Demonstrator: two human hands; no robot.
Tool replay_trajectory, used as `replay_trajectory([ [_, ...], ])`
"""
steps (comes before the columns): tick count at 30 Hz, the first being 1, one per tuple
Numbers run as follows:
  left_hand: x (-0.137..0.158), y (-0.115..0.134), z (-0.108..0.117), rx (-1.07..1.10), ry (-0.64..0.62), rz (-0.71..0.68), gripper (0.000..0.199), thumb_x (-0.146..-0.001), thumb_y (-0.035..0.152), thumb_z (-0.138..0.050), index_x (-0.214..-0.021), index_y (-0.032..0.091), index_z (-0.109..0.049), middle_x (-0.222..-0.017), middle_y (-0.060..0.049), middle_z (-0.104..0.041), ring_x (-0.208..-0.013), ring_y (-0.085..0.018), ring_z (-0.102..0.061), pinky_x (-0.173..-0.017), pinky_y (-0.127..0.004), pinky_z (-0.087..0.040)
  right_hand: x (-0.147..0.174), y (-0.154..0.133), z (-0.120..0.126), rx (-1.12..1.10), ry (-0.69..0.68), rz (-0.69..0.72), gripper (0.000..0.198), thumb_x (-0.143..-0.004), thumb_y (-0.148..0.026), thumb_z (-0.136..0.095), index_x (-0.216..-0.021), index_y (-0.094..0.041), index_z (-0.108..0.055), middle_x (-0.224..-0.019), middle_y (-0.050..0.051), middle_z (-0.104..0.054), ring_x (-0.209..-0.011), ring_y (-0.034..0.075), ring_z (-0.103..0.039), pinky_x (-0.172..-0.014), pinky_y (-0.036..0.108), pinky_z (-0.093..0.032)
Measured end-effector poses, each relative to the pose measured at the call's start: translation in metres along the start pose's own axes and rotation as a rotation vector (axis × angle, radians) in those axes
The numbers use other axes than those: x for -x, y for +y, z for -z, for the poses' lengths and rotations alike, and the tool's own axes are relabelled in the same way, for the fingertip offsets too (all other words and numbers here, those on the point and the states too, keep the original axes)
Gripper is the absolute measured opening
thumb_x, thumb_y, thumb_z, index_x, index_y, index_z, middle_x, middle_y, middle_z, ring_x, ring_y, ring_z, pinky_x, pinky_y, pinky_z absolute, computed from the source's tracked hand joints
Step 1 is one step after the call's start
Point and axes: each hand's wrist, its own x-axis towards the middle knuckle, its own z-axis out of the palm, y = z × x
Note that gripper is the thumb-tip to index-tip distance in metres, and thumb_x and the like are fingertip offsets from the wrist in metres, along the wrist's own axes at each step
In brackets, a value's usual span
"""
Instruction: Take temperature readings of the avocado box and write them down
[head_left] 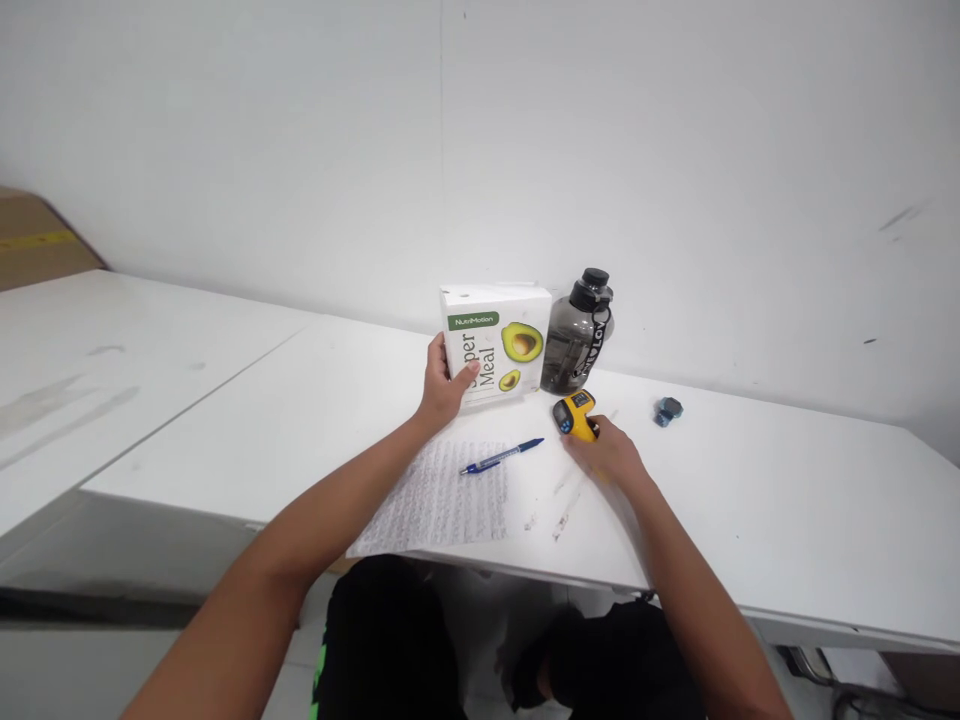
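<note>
My left hand [448, 385] is closed round the left side of a white meal box [487, 310] printed with avocados, thumb across its front. The box stands upright near the wall. A yellow and black infrared thermometer gun [576, 412] is in my right hand [606, 452], fingers wrapped round its handle, just above or on the table. Between my arms a blue pen [502, 456] lies across the edge of a sheet covered in writing [442, 505]. Right behind the box stands a dark translucent water bottle [566, 340] with a black cap and strap.
A small blue and black object [667, 410], perhaps a watch, lies on the white table [787, 500] to the right. The white wall [337, 150] rises behind the table. At the far left sits a cardboard box [37, 240] with yellow tape.
</note>
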Motion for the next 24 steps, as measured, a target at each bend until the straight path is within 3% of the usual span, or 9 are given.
replay_trajectory([
  [6, 0.007, 0.008, -0.004, 0.105, -0.047, 0.105, 0.075, -0.071, 0.058, -0.09, -0.128, 0.021, -0.058, -0.122, -0.012, -0.075, -0.111, -0.029, -0.075, -0.092, -0.044, -0.065, 0.009, 0.005, 0.009, -0.61, -0.293, 0.274, 0.044, -0.073, -0.054, -0.083, -0.1, -0.021, -0.071, -0.086, 0.0, -0.065, -0.076, 0.019, -0.057, -0.071, 0.032, -0.044],
  [10, 0.001, 0.011, -0.002, 0.182, 0.009, 0.188, 0.067, -0.07, 0.057, -0.09, -0.117, 0.02, -0.06, -0.114, -0.01, -0.078, -0.104, -0.028, -0.077, -0.09, -0.044, -0.065, 0.01, 0.007, 0.004, -0.856, -0.314, 0.421, 0.044, -0.068, -0.055, -0.087, -0.087, -0.022, -0.065, -0.076, -0.002, -0.058, -0.07, 0.016, -0.05, -0.067, 0.031, -0.04],
  [17, 0.004, 0.01, -0.005, 0.147, -0.038, 0.206, 0.072, -0.069, 0.058, -0.091, -0.12, 0.019, -0.059, -0.118, -0.012, -0.078, -0.107, -0.03, -0.077, -0.092, -0.047, -0.065, 0.009, 0.008, -0.007, -0.9, -0.35, 0.536, 0.056, -0.061, -0.068, -0.09, -0.077, -0.022, -0.063, -0.073, 0.0, -0.057, -0.067, 0.016, -0.048, -0.065, 0.032, -0.037],
  [24, 0.015, 0.008, -0.006, 0.048, -0.209, 0.203, 0.078, -0.075, 0.06, -0.086, -0.133, 0.02, -0.053, -0.134, -0.016, -0.072, -0.12, -0.032, -0.073, -0.1, -0.049, -0.062, 0.014, 0.001, -0.005, -0.846, -0.245, 0.579, 0.051, -0.066, -0.065, -0.089, -0.081, -0.023, -0.064, -0.075, -0.001, -0.056, -0.069, 0.016, -0.047, -0.065, 0.031, -0.039],
])
